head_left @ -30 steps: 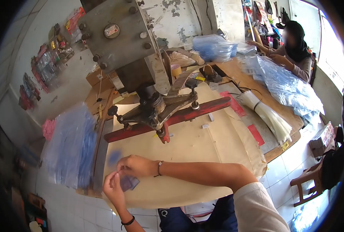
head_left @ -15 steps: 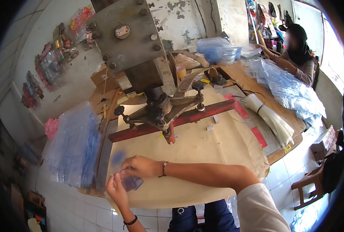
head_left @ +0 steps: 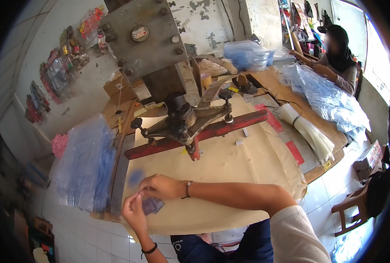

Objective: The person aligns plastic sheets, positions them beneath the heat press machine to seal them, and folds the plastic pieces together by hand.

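Matt tan paper (head_left: 221, 175), lightly creased, covers part of a worn wooden counter (head_left: 276, 85). Above it stands a dull grey metal press head (head_left: 138, 55) with a scuffed, red-painted bar (head_left: 239, 125). Small purplish pieces (head_left: 152, 205) look like smooth plastic. Stacked bluish sheets (head_left: 85, 162) are glossy, see-through plastic. Floor tiles (head_left: 315, 193) shine; wall paint (head_left: 203, 39) flakes roughly.

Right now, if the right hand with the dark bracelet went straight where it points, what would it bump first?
Probably the bare left hand with the black wristband, just ahead of the right hand; whether they touch is hard to tell.
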Demonstrator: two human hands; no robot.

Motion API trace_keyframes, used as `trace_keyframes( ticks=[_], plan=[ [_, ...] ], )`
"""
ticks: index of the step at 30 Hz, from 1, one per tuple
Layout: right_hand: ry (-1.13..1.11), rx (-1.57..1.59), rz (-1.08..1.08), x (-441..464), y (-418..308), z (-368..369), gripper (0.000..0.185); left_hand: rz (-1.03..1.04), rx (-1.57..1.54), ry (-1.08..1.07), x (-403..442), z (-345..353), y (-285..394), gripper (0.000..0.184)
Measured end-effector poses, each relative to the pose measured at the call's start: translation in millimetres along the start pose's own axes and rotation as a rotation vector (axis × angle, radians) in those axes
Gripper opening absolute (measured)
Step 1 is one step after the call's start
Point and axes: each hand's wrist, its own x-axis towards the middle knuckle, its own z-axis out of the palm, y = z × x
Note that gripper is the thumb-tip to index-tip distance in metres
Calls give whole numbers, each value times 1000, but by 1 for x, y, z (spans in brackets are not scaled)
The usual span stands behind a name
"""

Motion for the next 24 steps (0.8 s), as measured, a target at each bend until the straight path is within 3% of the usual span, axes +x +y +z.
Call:
trace_keyframes(
  ticks=[6,11,14,20,24],
  plan=[
    [-27,-26,27,-1,-4,-2,20,-64,-2,-11,0,-1,-1,20],
    [-6,-25,48,-1,-4,-1,19,1,25,1,3,-2,-5,26],
    [91,-204,2,-4,4,4,19,-9,-12,44,3,0,-8,27],
    [140,-672,217,-1,14,13,19,-39,-31,112,1,-3,-1,30],
    [149,-721,167,0,26,21,17,-57,-25,133,0,-2,2,30]
  ],
)
